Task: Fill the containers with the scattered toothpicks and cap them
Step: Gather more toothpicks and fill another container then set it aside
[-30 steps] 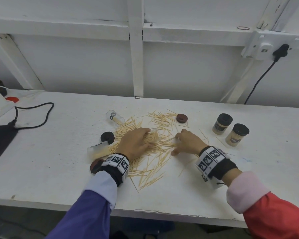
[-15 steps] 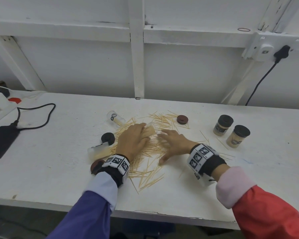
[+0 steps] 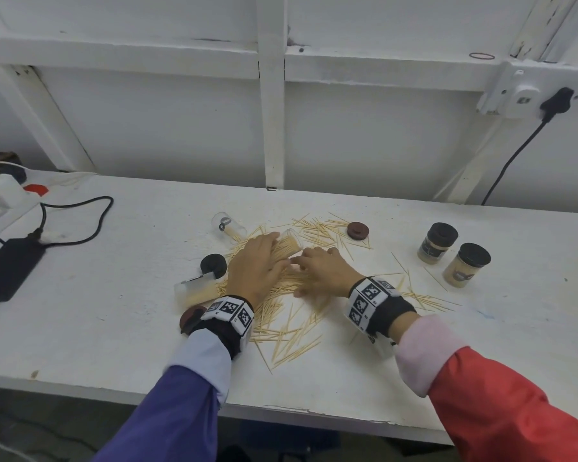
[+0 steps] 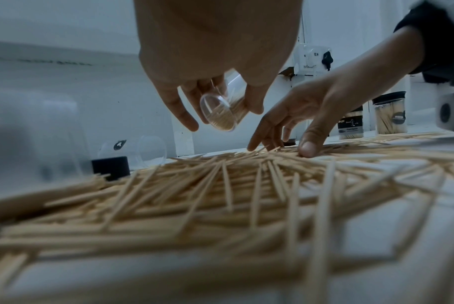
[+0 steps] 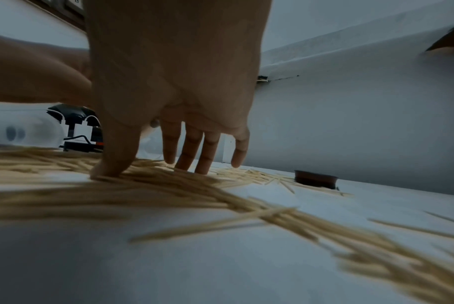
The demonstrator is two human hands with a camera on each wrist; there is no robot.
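Note:
Pale wooden toothpicks [image 3: 291, 315] [image 4: 220, 195] [image 5: 168, 185] lie scattered across the middle of the white table [image 3: 114, 328]. My left hand [image 3: 257, 265] [image 4: 215, 98] grips a clear container [image 3: 289, 245] [image 4: 220, 113] partly filled with toothpicks, tilted just above the pile. Beside it, my right hand [image 3: 321, 271] [image 5: 184, 160] spreads its straight fingers [image 4: 308, 148] onto the pile. Two filled containers with black caps [image 3: 437, 243] [image 3: 466, 265] stand upright at the right. A clear container [image 3: 227, 225] and another [image 3: 194, 288] lie on their sides at the left.
A black cap [image 3: 214, 265] sits left of the pile and brown caps lie at the back right [image 3: 357, 230] [image 5: 315, 179] and by my left wrist [image 3: 191, 320]. A black power adapter [image 3: 10, 268] with cable lies at the far left. The table's front edge [image 3: 281, 411] is near.
My right hand has slid left across the pile until it is beside the left hand. The left hand has lifted the container a little toward the back.

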